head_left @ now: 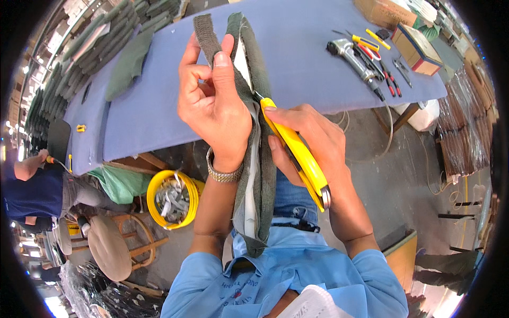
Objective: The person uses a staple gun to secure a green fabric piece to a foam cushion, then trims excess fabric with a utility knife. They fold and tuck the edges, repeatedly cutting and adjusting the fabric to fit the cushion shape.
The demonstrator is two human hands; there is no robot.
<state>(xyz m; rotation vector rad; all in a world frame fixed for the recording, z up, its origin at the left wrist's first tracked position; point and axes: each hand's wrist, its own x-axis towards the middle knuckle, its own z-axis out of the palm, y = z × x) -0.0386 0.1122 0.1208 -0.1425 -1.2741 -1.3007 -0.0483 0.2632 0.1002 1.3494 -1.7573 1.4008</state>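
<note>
Knife [303, 153], yellow-bodied, is set diagonally in the right hand [313, 138]; this grip is closed around the body. Its blade points toward the upper left and reaches the split edge of the green-grey fabric-covered piece [265, 177]; whether the tip is touching cannot be confirmed. The left hand [218, 103] has its grip pinched on the upper end of the fabric strip [205, 33] along the left edge of the piece. A metal-band watch [222, 172] encircles the left wrist. The piece is positioned lengthwise between the forearms, in front of the light blue shirt [297, 259], with pale inner material visible along the opening.

Beyond the left forearm, a yellow bucket [152, 204] contains pale scraps. Forward of the hands extends the blue-covered counter [154, 114]. On its right portion, a metallic power tool [355, 61] lies beside red-handled pliers [391, 82], near a cardboard box [416, 50]. At far left, green-grey padded pieces [101, 40] are stacked.
</note>
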